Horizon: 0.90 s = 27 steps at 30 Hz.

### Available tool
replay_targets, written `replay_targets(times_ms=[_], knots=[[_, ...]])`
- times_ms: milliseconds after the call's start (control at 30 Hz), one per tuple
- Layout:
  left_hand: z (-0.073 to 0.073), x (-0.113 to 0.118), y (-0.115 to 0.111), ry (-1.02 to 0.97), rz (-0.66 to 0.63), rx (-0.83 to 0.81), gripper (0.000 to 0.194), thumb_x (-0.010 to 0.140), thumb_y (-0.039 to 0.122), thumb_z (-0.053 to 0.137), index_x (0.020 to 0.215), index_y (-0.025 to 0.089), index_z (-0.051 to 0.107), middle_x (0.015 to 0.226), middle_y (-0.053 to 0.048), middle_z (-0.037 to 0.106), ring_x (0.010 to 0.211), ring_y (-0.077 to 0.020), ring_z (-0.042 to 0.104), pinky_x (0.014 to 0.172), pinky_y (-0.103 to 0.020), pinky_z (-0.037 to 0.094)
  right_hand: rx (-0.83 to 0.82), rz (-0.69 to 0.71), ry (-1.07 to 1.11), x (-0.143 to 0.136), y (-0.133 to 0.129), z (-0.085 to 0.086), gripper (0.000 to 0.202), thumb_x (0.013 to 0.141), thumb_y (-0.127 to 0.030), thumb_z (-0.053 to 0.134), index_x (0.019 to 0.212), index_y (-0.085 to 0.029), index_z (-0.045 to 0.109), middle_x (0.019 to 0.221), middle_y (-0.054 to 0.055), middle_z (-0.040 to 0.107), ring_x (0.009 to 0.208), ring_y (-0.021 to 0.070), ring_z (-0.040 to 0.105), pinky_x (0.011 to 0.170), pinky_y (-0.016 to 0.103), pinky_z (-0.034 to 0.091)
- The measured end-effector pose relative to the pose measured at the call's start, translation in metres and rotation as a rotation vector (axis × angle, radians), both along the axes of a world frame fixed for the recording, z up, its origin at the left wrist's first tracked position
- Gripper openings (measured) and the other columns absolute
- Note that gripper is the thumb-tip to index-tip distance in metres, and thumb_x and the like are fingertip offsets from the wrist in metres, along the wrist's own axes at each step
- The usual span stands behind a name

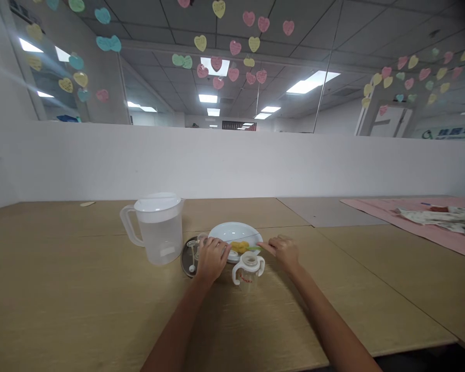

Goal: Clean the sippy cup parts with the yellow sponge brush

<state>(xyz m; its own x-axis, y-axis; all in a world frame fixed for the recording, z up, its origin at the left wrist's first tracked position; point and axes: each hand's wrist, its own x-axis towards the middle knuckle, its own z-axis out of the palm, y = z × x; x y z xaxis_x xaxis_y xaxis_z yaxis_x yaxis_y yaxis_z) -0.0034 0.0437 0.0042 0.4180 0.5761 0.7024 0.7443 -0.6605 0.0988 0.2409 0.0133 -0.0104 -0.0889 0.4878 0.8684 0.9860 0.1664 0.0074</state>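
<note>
Heart-shaped notes [235, 47] dotted the glass above a white wall [232, 163], and before it spread a wood-toned table [101, 294]. With twelve o'clock pointing to the wall, a clear cup [248, 276] with two white handles and red lettering stood upright near the centre. Just beyond it, between eleven and twelve, sat a white plate [232, 225]. A yellow piece [239, 247] lay at about five o'clock on the plate, and a thin green stem [253, 248] reached from it toward three.

At the plate's eight o'clock edge was the left hand [213, 257], fingers bent; its grip could not be told. The right hand [285, 250] was at three, its fingertips meeting the green stem's outer end, though whether they pinched it was unclear.

A dark round dish [184, 263], partly behind the left hand, lay at ten o'clock from the cup, with a white straw-like part [192, 267] on it. Farther along that line stood a translucent pitcher [163, 237], its handle at nine. Well apart, toward two, spread a pink cloth [383, 213].
</note>
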Motion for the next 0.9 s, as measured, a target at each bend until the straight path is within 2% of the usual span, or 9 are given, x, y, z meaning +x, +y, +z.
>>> replay_targets(times_ms=[100, 200, 367, 467, 567, 667, 800, 900], knots=[[-0.003, 0.001, -0.001, -0.019, -0.04, -0.077, 0.025, 0.088, 0.032, 0.042, 0.088, 0.023, 0.065, 0.093, -0.004, 0.068, 0.091, -0.0216, 0.057, 0.092, -0.041, 0.028, -0.069, 0.027, 0.186, -0.008, 0.001, -0.003, 0.066, 0.084, -0.062, 0.035, 0.041, -0.015, 0.054, 0.043, 0.001, 0.049, 0.045, 0.0076, 0.034, 0.048, 0.024, 0.019], [-0.005, 0.001, 0.001, -0.028, -0.028, -0.135, 0.027, 0.088, 0.036, 0.041, 0.088, 0.022, 0.064, 0.09, -0.004, 0.069, 0.09, -0.0212, 0.058, 0.095, -0.041, 0.027, -0.143, -0.021, 0.37, -0.012, 0.002, -0.003, 0.07, 0.08, -0.068, 0.034, 0.039, -0.014, 0.049, 0.04, -0.001, 0.04, 0.043, 0.0064, 0.028, 0.046, 0.023, 0.017], [-0.005, 0.001, 0.002, -0.007, 0.022, -0.103, 0.025, 0.084, 0.043, 0.047, 0.086, 0.022, 0.06, 0.082, -0.006, 0.068, 0.084, -0.0233, 0.059, 0.093, -0.041, 0.031, -0.235, -0.084, 0.609, -0.006, 0.005, 0.0, 0.069, 0.073, -0.075, 0.036, 0.037, -0.016, 0.037, 0.041, -0.003, 0.026, 0.042, 0.0062, 0.021, 0.042, 0.023, 0.015], [-0.005, 0.0, 0.002, -0.047, 0.013, -0.108, 0.024, 0.08, 0.043, 0.053, 0.089, 0.022, 0.058, 0.086, -0.006, 0.066, 0.086, -0.0237, 0.058, 0.088, -0.038, 0.036, -0.234, -0.054, 0.735, 0.001, 0.006, 0.002, 0.064, 0.072, -0.073, 0.037, 0.04, -0.018, 0.034, 0.043, -0.004, 0.024, 0.042, 0.0072, 0.024, 0.041, 0.023, 0.016], [-0.005, 0.001, 0.003, -0.132, -0.012, -0.156, 0.033, 0.075, 0.042, 0.059, 0.1, 0.02, 0.056, 0.094, -0.007, 0.065, 0.093, -0.0245, 0.057, 0.086, -0.037, 0.039, -0.234, 0.031, 0.859, 0.005, 0.007, 0.003, 0.06, 0.071, -0.072, 0.038, 0.044, -0.019, 0.033, 0.046, -0.004, 0.023, 0.044, 0.0081, 0.025, 0.041, 0.023, 0.019], [-0.005, 0.002, 0.005, -0.262, -0.07, -0.203, 0.046, 0.073, 0.04, 0.063, 0.113, 0.02, 0.053, 0.106, -0.008, 0.062, 0.101, -0.0244, 0.055, 0.09, -0.037, 0.04, -0.263, 0.059, 0.827, 0.003, 0.007, 0.003, 0.059, 0.069, -0.072, 0.043, 0.043, -0.02, 0.03, 0.047, -0.004, 0.022, 0.045, 0.0078, 0.024, 0.042, 0.023, 0.02], [-0.003, 0.003, 0.006, -0.402, -0.149, -0.284, 0.039, 0.072, 0.037, 0.064, 0.108, 0.021, 0.057, 0.108, -0.007, 0.063, 0.102, -0.0237, 0.057, 0.091, -0.038, 0.042, -0.164, -0.092, 0.747, 0.001, 0.004, 0.003, 0.06, 0.071, -0.07, 0.043, 0.041, -0.019, 0.03, 0.046, -0.004, 0.021, 0.045, 0.0071, 0.022, 0.043, 0.023, 0.018], [0.0, 0.004, 0.007, -0.512, -0.195, -0.342, 0.039, 0.069, 0.03, 0.065, 0.107, 0.021, 0.056, 0.11, -0.006, 0.063, 0.104, -0.0228, 0.058, 0.093, -0.038, 0.042, -0.103, -0.065, 0.778, 0.003, 0.004, 0.004, 0.06, 0.073, -0.07, 0.038, 0.042, -0.019, 0.029, 0.047, -0.004, 0.021, 0.045, 0.0078, 0.024, 0.043, 0.023, 0.019]])
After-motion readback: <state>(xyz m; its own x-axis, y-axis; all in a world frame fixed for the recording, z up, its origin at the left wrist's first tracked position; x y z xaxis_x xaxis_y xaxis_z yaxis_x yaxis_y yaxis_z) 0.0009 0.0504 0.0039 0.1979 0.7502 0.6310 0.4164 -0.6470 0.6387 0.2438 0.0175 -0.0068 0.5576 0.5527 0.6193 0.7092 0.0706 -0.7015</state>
